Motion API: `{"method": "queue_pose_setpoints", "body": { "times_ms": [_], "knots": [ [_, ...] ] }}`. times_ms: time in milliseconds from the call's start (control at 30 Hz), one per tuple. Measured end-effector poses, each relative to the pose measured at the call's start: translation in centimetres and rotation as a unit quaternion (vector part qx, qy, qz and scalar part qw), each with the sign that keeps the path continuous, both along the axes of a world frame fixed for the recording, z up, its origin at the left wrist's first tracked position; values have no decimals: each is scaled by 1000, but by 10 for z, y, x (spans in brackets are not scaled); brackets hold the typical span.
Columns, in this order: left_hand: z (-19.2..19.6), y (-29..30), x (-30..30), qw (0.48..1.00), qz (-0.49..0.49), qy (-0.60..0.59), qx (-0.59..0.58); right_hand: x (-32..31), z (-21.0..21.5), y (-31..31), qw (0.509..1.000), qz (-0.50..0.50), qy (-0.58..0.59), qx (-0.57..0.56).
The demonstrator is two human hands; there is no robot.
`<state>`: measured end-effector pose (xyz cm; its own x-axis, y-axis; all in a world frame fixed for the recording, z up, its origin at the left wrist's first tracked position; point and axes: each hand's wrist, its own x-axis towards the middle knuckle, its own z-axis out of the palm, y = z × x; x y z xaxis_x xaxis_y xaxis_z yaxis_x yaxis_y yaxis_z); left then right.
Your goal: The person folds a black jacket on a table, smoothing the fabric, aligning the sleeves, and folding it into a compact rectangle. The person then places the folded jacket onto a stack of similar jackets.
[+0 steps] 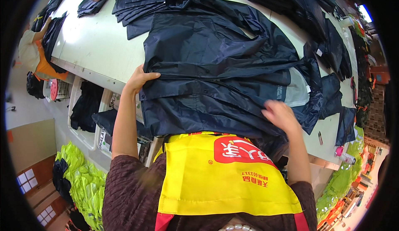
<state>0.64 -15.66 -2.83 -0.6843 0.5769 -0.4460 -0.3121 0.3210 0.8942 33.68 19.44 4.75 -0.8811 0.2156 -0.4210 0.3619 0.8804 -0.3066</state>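
A dark navy jacket [208,48] with a long front zip and snap buttons is spread on the pale table [104,48], its near edge hanging against my yellow apron [232,181]. My left hand [142,79] grips the jacket's left edge at the zip, thumb on top and fingers underneath. Over the right part of the jacket's front is my right hand [281,115], its fingers bent and smeared by motion; whether they hold the cloth I cannot make out. Grey mesh lining [297,89] with a white label shows beside it.
Folded dark garments [137,2] are stacked at the back left, and larger dark piles [291,6] lie at the back right. A bottle with a pink cap [346,156] stands at the right edge. White crates [85,106] and bright yellow-green garments [81,181] are at left. Another person's sleeve [29,48] is far left.
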Motion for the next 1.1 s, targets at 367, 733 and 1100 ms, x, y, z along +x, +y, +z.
{"method": "queue_pose_setpoints", "body": {
  "times_ms": [367, 733, 1100],
  "knots": [
    [-13, 10, 6, 995, 74, 38, -50, -144, -107, -87, 958, 110, 258, 67],
    [-20, 27, 23, 921, 112, 335, -161, -150, -71, -85, 974, -114, 193, 18],
    [-29, 33, 9, 919, 122, 338, -163, 79, -76, 196, 862, -455, 212, 74]
  ]
}}
